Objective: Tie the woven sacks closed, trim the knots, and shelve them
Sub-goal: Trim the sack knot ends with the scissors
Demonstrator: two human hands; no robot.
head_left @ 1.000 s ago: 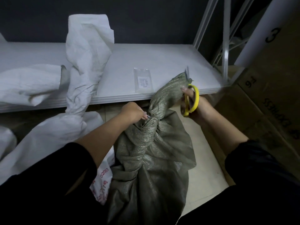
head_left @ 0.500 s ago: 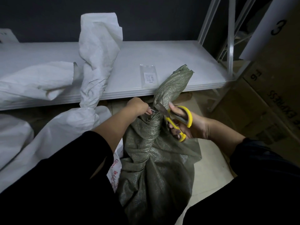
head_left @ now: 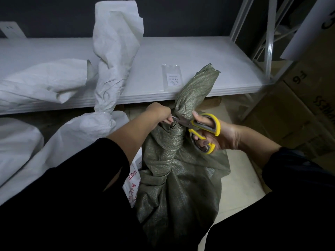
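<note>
A green woven sack (head_left: pixel 174 187) stands on the floor between my arms, its neck gathered tight and its top flaring up toward the shelf edge. My left hand (head_left: pixel 157 115) pinches the end of the tie at the left side of the neck. My right hand (head_left: pixel 217 136) holds yellow-handled scissors (head_left: pixel 201 127), with the blade tips at the tie beside my left fingers. A white woven sack (head_left: pixel 76 136) with a tied neck leans against the shelf (head_left: pixel 208 57) to the left.
A small clear packet with a label (head_left: pixel 172 77) lies on the white shelf near its front edge. More white sacks (head_left: pixel 41 82) rest on the shelf's left part. Cardboard boxes (head_left: pixel 299 109) stand at the right, beside the shelf's white metal uprights (head_left: pixel 268 38).
My right hand brought the scissors down from the sack's flared top to its gathered neck, and the blades now sit at the tie. My left hand kept its hold.
</note>
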